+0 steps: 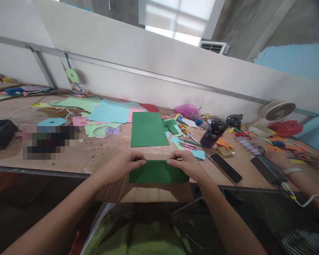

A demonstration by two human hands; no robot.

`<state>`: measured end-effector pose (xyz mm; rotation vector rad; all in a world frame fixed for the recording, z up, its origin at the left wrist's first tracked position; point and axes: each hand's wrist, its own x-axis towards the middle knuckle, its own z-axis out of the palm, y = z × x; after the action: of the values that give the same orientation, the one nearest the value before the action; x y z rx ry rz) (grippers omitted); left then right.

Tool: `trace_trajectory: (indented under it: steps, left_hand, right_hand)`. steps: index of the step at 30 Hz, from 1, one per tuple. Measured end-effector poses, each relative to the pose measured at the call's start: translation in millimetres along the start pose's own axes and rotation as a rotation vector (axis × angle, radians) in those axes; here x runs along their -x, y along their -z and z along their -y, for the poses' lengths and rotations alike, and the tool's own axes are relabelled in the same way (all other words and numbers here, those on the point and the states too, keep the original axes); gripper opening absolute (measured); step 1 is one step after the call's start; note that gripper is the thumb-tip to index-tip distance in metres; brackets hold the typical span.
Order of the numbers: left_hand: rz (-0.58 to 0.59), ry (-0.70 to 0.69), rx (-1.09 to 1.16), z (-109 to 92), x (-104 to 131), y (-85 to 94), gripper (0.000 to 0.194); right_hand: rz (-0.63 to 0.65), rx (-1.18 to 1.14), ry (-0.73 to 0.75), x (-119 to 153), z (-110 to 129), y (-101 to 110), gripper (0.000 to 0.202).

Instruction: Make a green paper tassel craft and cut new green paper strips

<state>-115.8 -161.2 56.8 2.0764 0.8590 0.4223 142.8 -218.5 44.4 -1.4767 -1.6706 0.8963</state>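
Observation:
Both of my hands pinch the top edge of a dark green sheet of paper (pixel 158 173) at the front of the table. My left hand (pixel 130 162) grips that edge on the left, thumb against the fingers. On the right, my right hand (pixel 185 163) holds the same edge between thumb and fingertips. Whether the sheet is folded along this edge, I cannot tell. Below it lies a piece of brown cardboard (pixel 154 193) that juts past the table's edge. Just beyond my hands a second dark green sheet (pixel 149 129) lies flat.
Blue paper (pixel 110 111) and other coloured sheets lie back left. Scissors (pixel 188 146), a dark tumbler (pixel 214 131) and a phone (pixel 225 168) are to the right. A fan (pixel 278 110) stands far right, where another person's hand (pixel 278 161) rests near a black box (pixel 268 170).

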Motion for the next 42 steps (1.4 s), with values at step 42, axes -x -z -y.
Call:
trace_trajectory:
  steps: [42]
  left_hand:
    - [0.040, -0.206, -0.684, 49.9, -0.9, -56.9, 0.062]
  right_hand:
    - [-0.177, 0.448, 0.153, -25.6, -54.2, -29.9, 0.014]
